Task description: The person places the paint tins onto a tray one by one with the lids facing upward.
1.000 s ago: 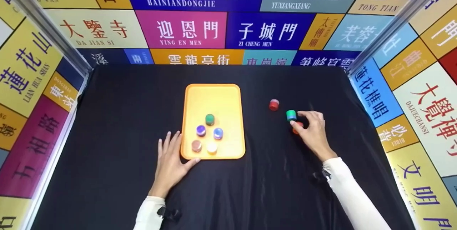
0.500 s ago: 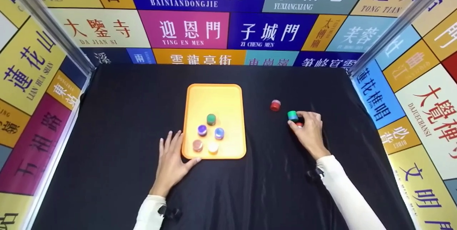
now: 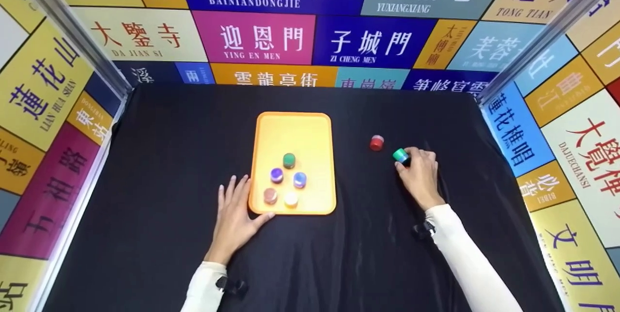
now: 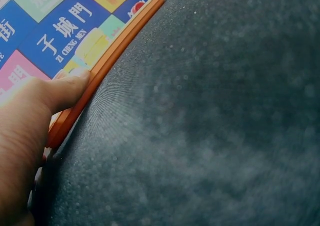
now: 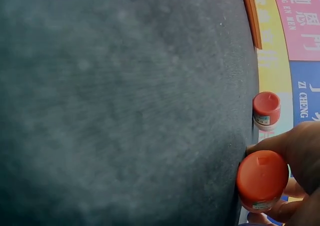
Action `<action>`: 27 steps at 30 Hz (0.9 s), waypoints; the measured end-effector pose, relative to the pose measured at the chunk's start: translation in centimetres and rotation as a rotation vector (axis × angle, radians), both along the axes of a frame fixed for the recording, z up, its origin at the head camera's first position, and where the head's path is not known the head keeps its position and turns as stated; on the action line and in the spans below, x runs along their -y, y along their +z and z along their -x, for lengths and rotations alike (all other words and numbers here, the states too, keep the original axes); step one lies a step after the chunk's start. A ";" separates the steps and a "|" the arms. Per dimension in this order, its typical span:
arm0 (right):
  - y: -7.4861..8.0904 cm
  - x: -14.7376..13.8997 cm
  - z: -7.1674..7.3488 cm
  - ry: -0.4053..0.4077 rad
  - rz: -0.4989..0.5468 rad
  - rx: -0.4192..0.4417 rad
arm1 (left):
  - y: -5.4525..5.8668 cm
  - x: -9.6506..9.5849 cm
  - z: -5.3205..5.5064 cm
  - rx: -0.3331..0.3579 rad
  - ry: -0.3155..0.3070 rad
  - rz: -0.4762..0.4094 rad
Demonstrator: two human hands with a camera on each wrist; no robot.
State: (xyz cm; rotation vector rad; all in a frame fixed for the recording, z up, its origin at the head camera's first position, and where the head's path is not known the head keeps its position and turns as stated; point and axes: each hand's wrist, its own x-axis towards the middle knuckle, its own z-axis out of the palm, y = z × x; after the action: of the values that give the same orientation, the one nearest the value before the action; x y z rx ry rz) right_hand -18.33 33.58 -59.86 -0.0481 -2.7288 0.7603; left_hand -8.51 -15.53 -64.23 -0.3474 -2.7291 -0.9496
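My right hand (image 3: 420,176) pinches a small paint jar with a green top (image 3: 400,154) between thumb and fingers at the right of the table; the jar leans. A similar jar with an orange-red lid (image 5: 262,178) shows close to that hand in the right wrist view, but the hand hides it in the head view. Further left stands a red jar (image 3: 377,143). With fingers spread and straight, my left hand (image 3: 235,227) rests at the near left corner of the orange tray (image 3: 295,130). Its thumb (image 4: 75,83) touches the tray's rim.
On the tray stand several jars: green (image 3: 289,160), purple (image 3: 276,175), blue (image 3: 300,179), brown (image 3: 270,195) and white (image 3: 291,199). Black cloth (image 3: 179,147) covers the table. Printed panels (image 3: 264,38) enclose it at the back and both sides.
The green-topped jar has tilted in my right hand. The orange-red jar, partly visible beside that hand earlier, is now hidden in the head view. My left hand keeps its place at the tray.
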 end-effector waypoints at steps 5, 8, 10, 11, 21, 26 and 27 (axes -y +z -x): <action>0.2 0.0 0.0 0.009 0.024 -0.004 | 0.0 0.0 0.0 -0.002 -0.001 0.001; 0.3 0.1 0.0 0.017 0.046 -0.019 | 0.0 0.0 0.0 0.002 0.000 0.004; 0.4 0.1 -0.1 0.022 0.057 -0.032 | 0.0 0.0 0.0 0.004 0.000 0.005; 0.5 0.2 -0.2 0.023 0.062 -0.036 | 0.0 0.1 0.0 0.004 0.000 0.006; 1.4 0.6 -0.4 0.069 0.077 -0.069 | 0.0 0.1 0.0 0.001 0.002 0.013; 1.5 0.9 -0.6 0.072 0.081 -0.053 | 0.0 0.0 0.0 -0.002 0.000 0.012; 1.5 1.0 -0.6 0.072 0.082 -0.052 | 0.0 0.0 0.0 -0.004 -0.001 0.010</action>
State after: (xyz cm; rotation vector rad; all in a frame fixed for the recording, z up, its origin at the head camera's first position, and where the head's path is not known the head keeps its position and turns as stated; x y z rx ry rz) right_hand -17.71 32.61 -58.39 0.0515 -2.6619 0.8807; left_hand -8.49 -15.53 -64.23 -0.3518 -2.7317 -0.9345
